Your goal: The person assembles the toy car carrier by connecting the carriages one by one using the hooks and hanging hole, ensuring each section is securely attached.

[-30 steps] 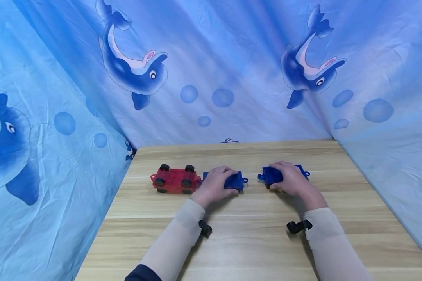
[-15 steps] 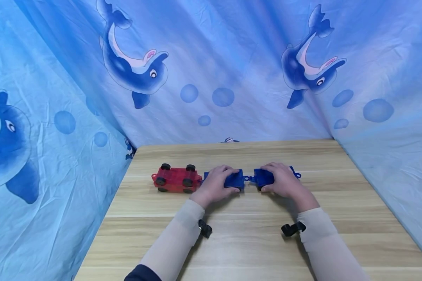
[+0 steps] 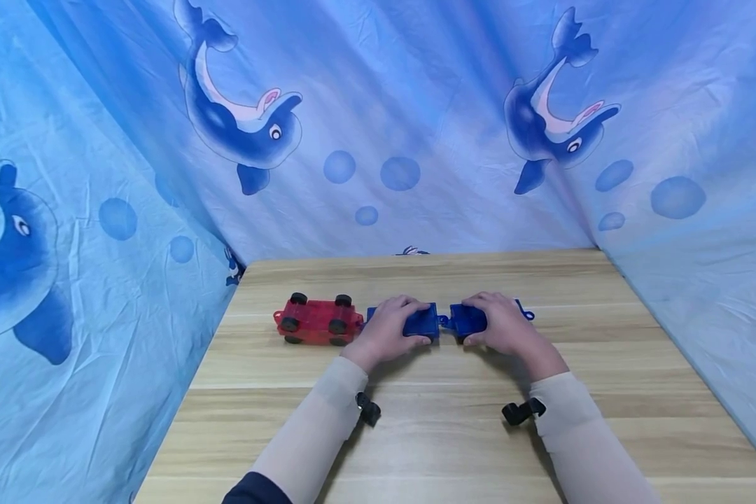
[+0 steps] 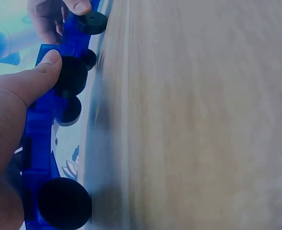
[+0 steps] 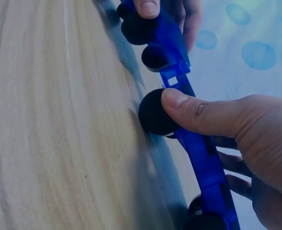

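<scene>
My left hand [image 3: 387, 327] grips a blue toy train car [image 3: 423, 322] across its width, the thumb on the near side by a black wheel [image 4: 73, 76]. To its right, my right hand [image 3: 502, 323] holds a second blue toy train car [image 3: 468, 320] in the same manner, thumb [image 5: 198, 109] against a wheel. The hook of the right car meets the ring of the left car in the short gap between them. At the left end a red toy train car [image 3: 317, 318] stands with its coupling at the left blue car; part of that joint is behind my left hand.
The cars stand in a row on a wood-grain table [image 3: 428, 434], toward its far side. A blue dolphin-print curtain [image 3: 378, 140] hangs behind and along both sides. Each sleeved wrist carries a small black camera [image 3: 368, 409].
My right hand has moved left with its blue car, bringing that car's hook up to the left car's ring. The left hand and the red car have stayed nearly in place.
</scene>
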Demonstrator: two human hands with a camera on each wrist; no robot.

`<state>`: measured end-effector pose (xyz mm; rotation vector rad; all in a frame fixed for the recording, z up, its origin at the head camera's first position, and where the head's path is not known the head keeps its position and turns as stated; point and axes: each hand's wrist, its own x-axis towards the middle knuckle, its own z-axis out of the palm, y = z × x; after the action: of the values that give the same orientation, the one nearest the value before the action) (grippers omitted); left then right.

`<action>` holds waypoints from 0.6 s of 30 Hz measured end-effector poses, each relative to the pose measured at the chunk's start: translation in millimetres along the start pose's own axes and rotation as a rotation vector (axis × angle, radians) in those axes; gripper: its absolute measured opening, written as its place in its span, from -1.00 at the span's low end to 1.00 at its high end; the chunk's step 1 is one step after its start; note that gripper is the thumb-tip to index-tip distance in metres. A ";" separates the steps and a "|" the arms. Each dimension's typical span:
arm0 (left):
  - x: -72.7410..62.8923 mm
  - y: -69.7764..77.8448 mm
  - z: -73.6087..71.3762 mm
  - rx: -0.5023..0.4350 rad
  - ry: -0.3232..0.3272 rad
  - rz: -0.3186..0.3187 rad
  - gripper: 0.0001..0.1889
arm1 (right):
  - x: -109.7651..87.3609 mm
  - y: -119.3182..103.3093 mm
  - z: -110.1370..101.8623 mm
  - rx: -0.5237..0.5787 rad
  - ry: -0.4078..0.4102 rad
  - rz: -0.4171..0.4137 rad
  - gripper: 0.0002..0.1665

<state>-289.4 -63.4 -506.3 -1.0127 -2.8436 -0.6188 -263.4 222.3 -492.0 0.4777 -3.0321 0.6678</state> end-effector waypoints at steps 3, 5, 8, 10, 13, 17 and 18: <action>0.1 0.6 0.0 0.009 -0.009 -0.005 -0.25 | -0.3 -1.2 0.3 0.001 0.005 -0.001 0.02; 0.1 1.1 -0.6 0.021 -0.018 -0.008 -0.25 | -0.2 -1.7 0.3 0.000 0.009 -0.001 0.02; 0.4 1.3 -0.2 0.042 -0.032 -0.009 -0.25 | 0.2 -1.8 0.9 -0.005 0.012 -0.002 0.01; 0.6 1.4 0.1 0.053 -0.040 -0.010 -0.25 | 0.6 -1.3 1.3 -0.008 0.013 -0.002 0.01; 1.0 1.7 0.4 0.063 -0.048 -0.010 -0.25 | 0.3 -0.6 1.6 -0.011 0.017 -0.007 0.00; 1.7 2.7 0.3 0.073 -0.056 -0.009 -0.24 | -0.3 0.1 1.7 -0.008 0.021 -0.008 0.00; 1.8 2.9 0.3 0.074 -0.057 -0.010 -0.24 | -0.3 0.3 1.8 -0.007 0.021 -0.008 0.00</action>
<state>-289.0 -60.1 -505.2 -1.0215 -2.8978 -0.4886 -263.0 221.9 -493.7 0.4788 -3.0102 0.6579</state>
